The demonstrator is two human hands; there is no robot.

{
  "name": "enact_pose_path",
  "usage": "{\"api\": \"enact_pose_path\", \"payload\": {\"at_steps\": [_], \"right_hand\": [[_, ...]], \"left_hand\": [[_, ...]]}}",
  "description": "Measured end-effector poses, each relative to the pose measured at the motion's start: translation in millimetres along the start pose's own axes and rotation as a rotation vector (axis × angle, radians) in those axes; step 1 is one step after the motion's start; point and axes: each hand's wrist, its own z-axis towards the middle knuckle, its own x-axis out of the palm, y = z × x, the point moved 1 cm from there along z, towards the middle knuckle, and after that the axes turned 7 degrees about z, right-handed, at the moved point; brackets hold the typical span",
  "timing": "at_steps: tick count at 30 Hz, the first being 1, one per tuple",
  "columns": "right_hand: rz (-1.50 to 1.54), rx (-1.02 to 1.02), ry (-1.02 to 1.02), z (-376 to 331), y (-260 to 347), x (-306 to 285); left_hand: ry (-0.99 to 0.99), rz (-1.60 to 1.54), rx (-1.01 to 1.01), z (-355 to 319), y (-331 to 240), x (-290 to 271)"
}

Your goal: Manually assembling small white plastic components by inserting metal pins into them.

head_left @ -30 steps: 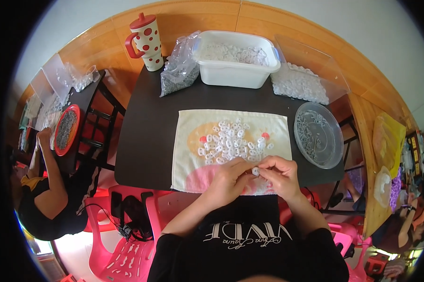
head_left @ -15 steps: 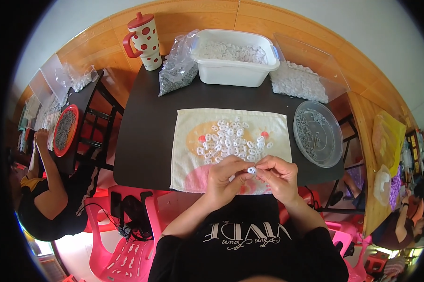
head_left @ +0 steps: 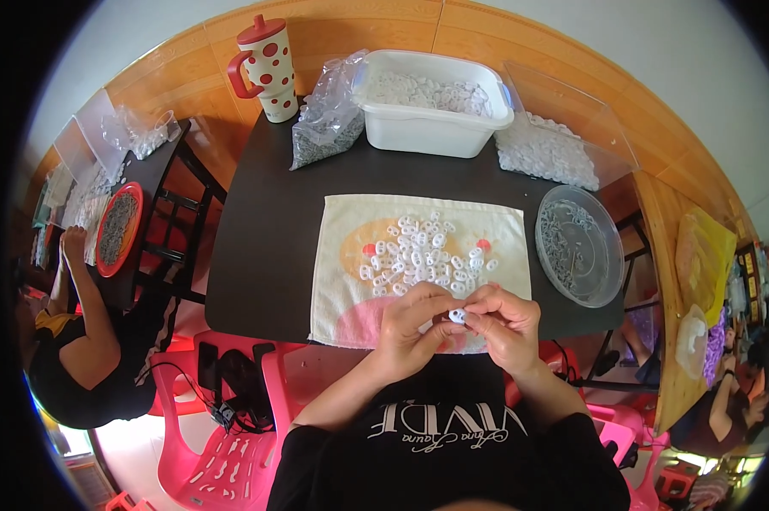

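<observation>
Head view: my left hand [head_left: 414, 328] and right hand [head_left: 508, 324] meet at the cloth's [head_left: 342, 281] near edge, both pinching one small white ring [head_left: 457, 316] between their fingertips. The ring pile [head_left: 423, 255] lies just beyond, about equally near both.

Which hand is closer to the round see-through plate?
The right hand. It sits just left of the round clear plate, below it in the picture. The left hand is farther left, beyond the right one.

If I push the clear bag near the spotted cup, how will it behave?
The clear bag is probably floppy: its film is crumpled and slumps. It is likely heavy for its size, being full of small grey pieces. It would likely drag on the black table, not roll.
</observation>
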Motion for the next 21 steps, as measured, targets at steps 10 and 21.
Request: {"api": "enact_pose_path", "payload": {"at_steps": [10, 21], "right_hand": [[-0.165, -0.167, 0.055, -7.5, -1.8, 4.3], [-0.026, -0.090, 0.030, -2.0, 1.1, 5.9]], "left_hand": [[-0.045, 0.043, 0.106, -4.3, -1.5, 1.7], [0.017, -0.021, 0.032, 3.3, -1.4, -6.1]]}}
